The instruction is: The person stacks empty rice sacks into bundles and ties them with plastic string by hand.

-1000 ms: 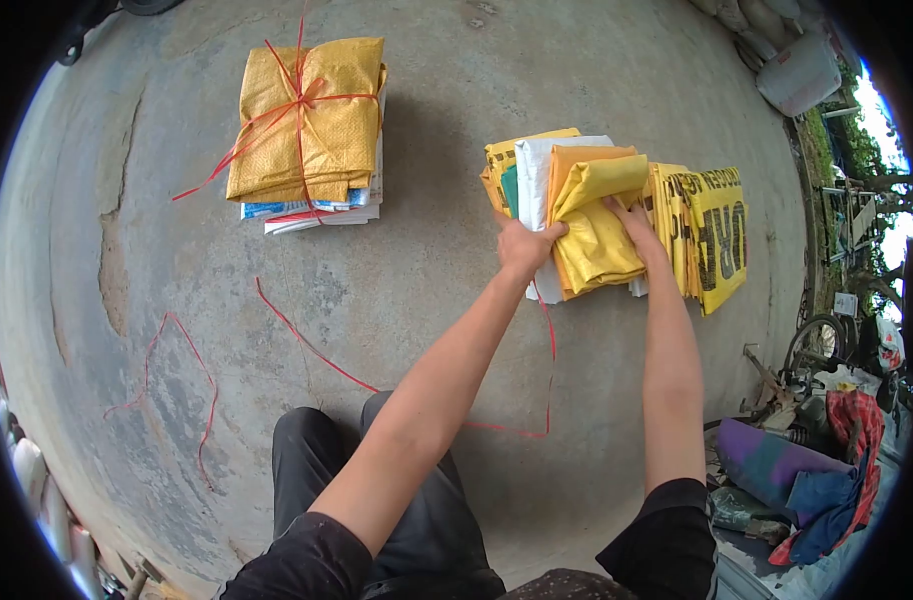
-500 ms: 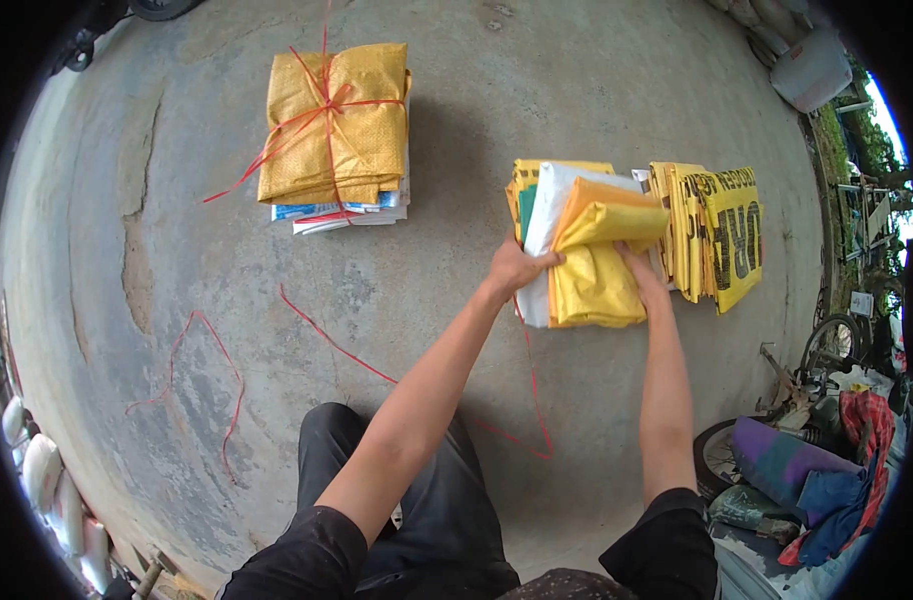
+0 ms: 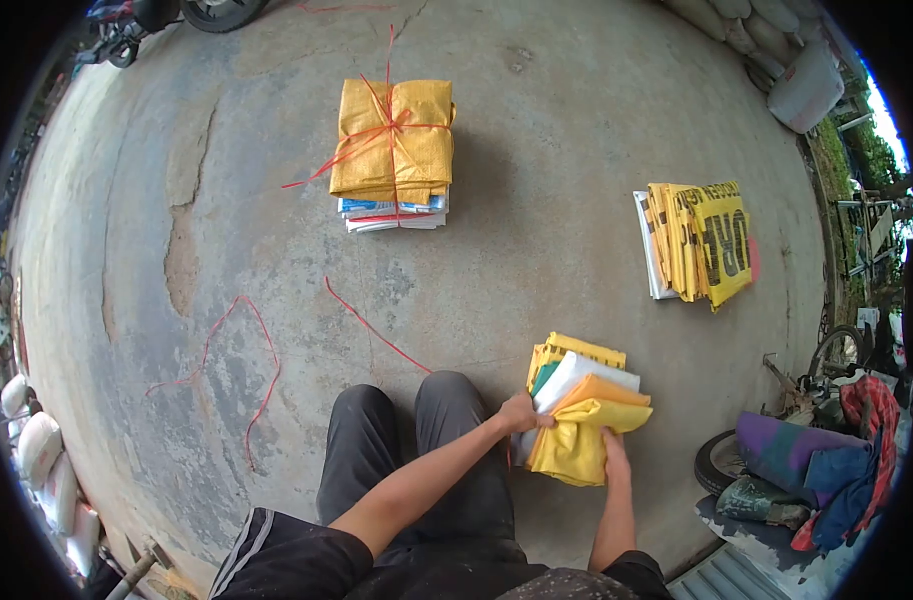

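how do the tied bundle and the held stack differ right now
The tied bundle has red string crossing its top; the held stack shows none on top. The tied bundle sits on the floor, while the held stack is between the left grip and right grip. The tied bundle's top is darker gold, the held stack's brighter yellow. Both are piles of folded sheets.
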The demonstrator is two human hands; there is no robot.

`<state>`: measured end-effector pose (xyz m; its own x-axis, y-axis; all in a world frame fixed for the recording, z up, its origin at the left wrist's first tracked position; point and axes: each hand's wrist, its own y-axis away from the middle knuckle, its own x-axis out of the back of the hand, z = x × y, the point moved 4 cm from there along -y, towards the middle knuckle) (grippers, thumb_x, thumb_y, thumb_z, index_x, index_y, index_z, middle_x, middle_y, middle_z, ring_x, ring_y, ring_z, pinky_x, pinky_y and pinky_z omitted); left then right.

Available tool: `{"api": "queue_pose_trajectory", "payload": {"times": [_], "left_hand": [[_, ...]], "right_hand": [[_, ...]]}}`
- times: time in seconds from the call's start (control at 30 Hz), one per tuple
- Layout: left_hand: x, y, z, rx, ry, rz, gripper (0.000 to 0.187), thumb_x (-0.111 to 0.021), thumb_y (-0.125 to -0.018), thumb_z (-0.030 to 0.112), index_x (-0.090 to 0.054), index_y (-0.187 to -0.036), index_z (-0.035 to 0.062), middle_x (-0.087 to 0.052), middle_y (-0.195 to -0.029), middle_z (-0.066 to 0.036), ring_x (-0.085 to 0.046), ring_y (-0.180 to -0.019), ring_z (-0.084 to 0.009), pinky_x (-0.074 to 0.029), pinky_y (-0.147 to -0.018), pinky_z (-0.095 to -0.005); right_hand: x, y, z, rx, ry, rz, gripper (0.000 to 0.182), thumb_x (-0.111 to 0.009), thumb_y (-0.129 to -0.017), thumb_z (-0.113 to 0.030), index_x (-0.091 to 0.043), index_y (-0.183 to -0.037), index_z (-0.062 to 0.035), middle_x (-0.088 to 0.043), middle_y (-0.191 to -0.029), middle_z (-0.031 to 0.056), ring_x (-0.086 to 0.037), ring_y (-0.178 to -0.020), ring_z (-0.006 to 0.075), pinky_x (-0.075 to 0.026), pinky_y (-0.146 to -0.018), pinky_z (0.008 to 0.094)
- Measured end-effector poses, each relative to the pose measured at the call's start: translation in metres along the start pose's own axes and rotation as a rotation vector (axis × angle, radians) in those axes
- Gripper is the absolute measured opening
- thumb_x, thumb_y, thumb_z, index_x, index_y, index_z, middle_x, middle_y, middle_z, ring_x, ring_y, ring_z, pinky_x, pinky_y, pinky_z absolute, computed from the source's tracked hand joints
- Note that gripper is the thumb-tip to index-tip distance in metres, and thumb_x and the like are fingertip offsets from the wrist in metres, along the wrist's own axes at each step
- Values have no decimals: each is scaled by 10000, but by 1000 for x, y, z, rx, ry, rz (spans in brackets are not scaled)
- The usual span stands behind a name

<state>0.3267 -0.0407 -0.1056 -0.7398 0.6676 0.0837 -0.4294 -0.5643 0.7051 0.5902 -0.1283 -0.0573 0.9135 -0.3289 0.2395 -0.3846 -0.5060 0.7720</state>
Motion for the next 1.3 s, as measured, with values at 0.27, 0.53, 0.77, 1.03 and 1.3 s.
{"api": "queue_pose_trajectory", "payload": {"times": [0.27, 0.53, 0.77, 1.03, 1.3], "left_hand": [[50, 59, 64, -89, -325, 251, 499, -697, -829, 456, -637, -1126, 61, -679, -1029, -219, -666, -977, -367, -540, -833, -460], [117, 181, 132, -506, 156, 266, 502, -302, -1079, 314, -382, -1448, -17, -703, -1095, -122, -650, -918, -178, -500, -790, -325], [142, 371, 249, -934, 68, 138, 556, -277, -1072, 412, -365, -1477, 41, -610, -1304, -110, -546, -1187, -182, -434, -981, -330], [298, 536, 222, -866, 124, 788, 539, -244, -1060, 449, -392, -1462, 121, -648, -1169, -195, -699, -891, -250, -594, -634, -333], [449, 556, 55, -188, -26, 1099, 550, -361, -1022, 536, -631, -1196, 89, -380, -623, 51, -400, -503, -78, -372, -448, -242]], "right_hand": [[-6, 47, -25, 267, 129, 115, 786, -707, -897, -357, -305, -1475, -8, -434, -1449, 140, -441, -1302, 249, -366, -1069, 363], [-20, 126, -93, 510, 562, 750, 801, -744, -847, -343, -338, -1436, 17, -349, -1494, 250, -351, -1378, 391, -271, -1143, 456], [-178, 270, -186, 1075, 6, -732, 777, -541, -906, -631, -500, -1324, 22, -465, -1428, 186, -402, -1360, 241, -291, -1118, 388], [-166, 304, -237, 836, 462, -1069, 209, -600, -969, -176, -649, -1084, -7, -536, -642, -43, -494, -544, 31, -399, -484, 188], [-87, 232, -337, 836, 418, -812, 237, -630, -959, -202, -696, -1101, -24, -523, -628, -59, -435, -525, 12, -339, -468, 172]]}}
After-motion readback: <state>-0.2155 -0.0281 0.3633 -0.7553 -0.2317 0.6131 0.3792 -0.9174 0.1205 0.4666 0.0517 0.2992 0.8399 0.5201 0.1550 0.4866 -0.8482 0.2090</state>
